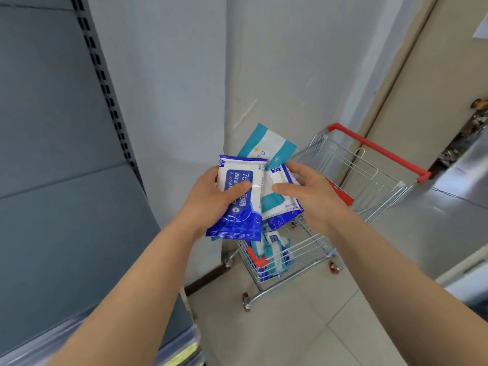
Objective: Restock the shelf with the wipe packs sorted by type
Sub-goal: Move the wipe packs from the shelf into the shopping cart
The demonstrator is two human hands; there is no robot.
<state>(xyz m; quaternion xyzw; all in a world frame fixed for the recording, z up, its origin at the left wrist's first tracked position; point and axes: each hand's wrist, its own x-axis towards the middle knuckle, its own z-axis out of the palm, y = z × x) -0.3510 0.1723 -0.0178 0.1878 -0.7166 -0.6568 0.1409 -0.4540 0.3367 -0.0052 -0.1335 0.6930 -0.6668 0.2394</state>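
I'm looking at a small shop: on my left a grey retail shelf unit (66, 220) with a slotted metal upright (105, 85), and ahead a wire shopping cart (311, 249) with a red handle (377, 151) on the tiled floor (343, 328), sealed wipe packs (273, 256) heaped inside.

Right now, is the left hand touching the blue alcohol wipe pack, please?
Touching. The head view shows the left hand gripping the blue alcohol wipe pack, its thumb pressed across the front.

Shelf (66, 207) left, cart (311, 249) right, packs (272, 256) in cart.
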